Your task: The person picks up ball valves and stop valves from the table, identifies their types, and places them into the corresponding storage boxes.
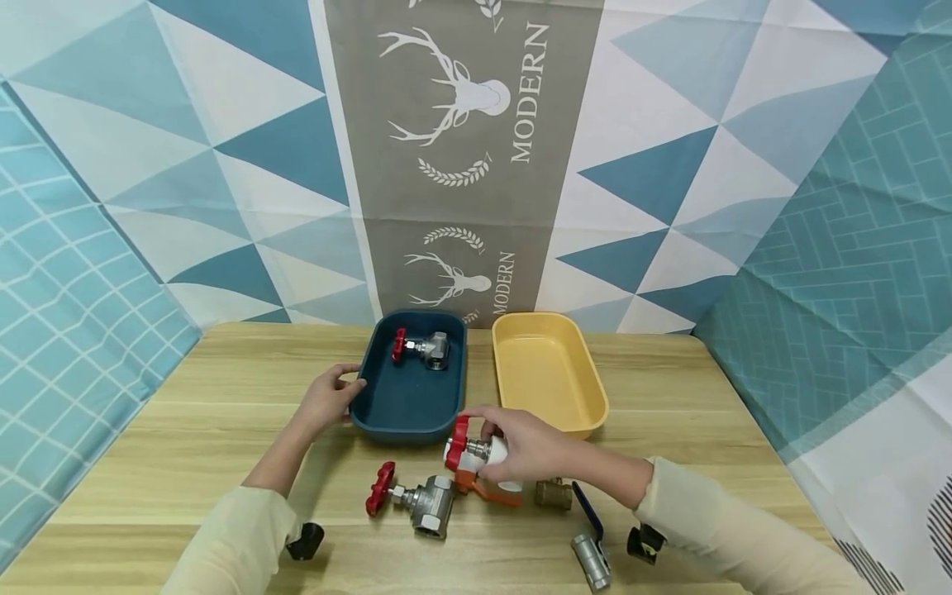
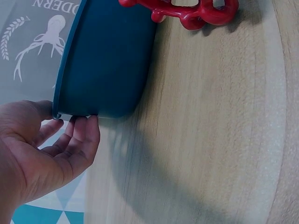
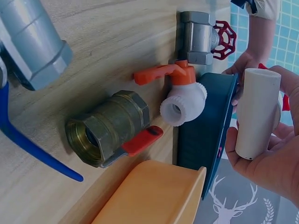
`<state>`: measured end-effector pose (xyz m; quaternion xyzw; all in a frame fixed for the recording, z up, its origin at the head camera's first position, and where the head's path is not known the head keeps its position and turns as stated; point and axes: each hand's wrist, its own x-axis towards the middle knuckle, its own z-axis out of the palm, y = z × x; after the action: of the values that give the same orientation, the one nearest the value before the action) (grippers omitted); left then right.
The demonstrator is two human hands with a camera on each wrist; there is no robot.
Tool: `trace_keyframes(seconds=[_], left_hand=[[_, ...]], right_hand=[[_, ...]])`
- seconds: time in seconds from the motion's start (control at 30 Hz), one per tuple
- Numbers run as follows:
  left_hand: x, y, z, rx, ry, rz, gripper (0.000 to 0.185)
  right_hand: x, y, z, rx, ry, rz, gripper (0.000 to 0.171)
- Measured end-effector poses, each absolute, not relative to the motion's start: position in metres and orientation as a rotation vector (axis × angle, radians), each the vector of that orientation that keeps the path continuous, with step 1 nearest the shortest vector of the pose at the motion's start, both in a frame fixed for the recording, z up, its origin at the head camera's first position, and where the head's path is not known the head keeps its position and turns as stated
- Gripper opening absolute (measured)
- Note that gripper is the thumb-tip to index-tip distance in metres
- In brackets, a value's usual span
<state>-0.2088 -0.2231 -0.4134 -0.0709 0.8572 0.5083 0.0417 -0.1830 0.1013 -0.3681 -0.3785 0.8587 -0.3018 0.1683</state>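
Observation:
My right hand (image 1: pixel 528 446) grips a white plastic stop valve (image 3: pixel 258 114) with a red handwheel (image 1: pixel 458 442), held above the table just in front of the blue tray's near right corner. With thumb and fingers, my left hand (image 1: pixel 327 401) pinches the left rim of the blue tray (image 1: pixel 402 405). Inside that tray, toward the back, lies a steel gate valve (image 1: pixel 435 350) with a red handwheel. Another red-wheeled steel gate valve (image 1: pixel 431 506) lies on the table in front. Beneath my right hand is a white ball valve (image 3: pixel 184 105) with an orange lever.
A yellow tray (image 1: pixel 546 380) stands right of the blue one. On the table's right side lie a brass ball valve (image 3: pixel 112 123) with a red lever and a steel ball valve (image 1: pixel 591 562) with a blue lever. Patterned cloth (image 1: pixel 461 215) hangs behind the table.

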Motion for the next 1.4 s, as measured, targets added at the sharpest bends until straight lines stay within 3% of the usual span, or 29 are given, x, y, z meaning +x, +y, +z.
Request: trace_keyframes(seconds=[1.4], left_hand=[[-0.209, -0.224, -0.415, -0.212, 2.626, 1.547, 0.046]], right_hand=[[-0.203, 0.083, -0.358, -1.114, 2.452, -0.854, 0.072]])
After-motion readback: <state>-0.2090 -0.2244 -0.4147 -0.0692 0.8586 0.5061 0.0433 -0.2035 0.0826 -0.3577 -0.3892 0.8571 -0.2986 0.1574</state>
